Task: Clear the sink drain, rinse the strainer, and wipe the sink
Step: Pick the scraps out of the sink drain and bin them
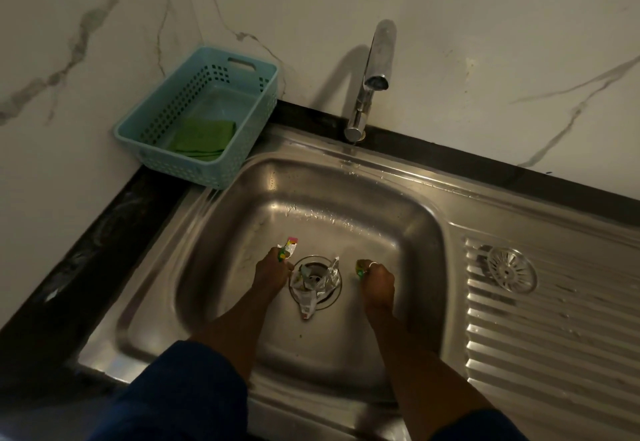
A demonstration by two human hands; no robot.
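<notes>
Both my hands are down in the steel sink basin [346,205], one on each side of the drain [315,283]. My left hand [272,272] grips a crumpled colourful wrapper [287,249] that sticks out above its fingers. My right hand [377,279] pinches a small green and yellow scrap [361,267]. More crumpled silvery wrappers [311,284] lie in and across the drain opening, one trailing toward me. The round metal strainer [512,269] lies on the ribbed drainboard at the right.
A teal plastic basket [197,114] holding a folded green cloth [204,139] stands on the dark counter at the back left corner. The chrome tap [372,80] rises behind the basin, with no water running. Marble-look walls enclose the back and left.
</notes>
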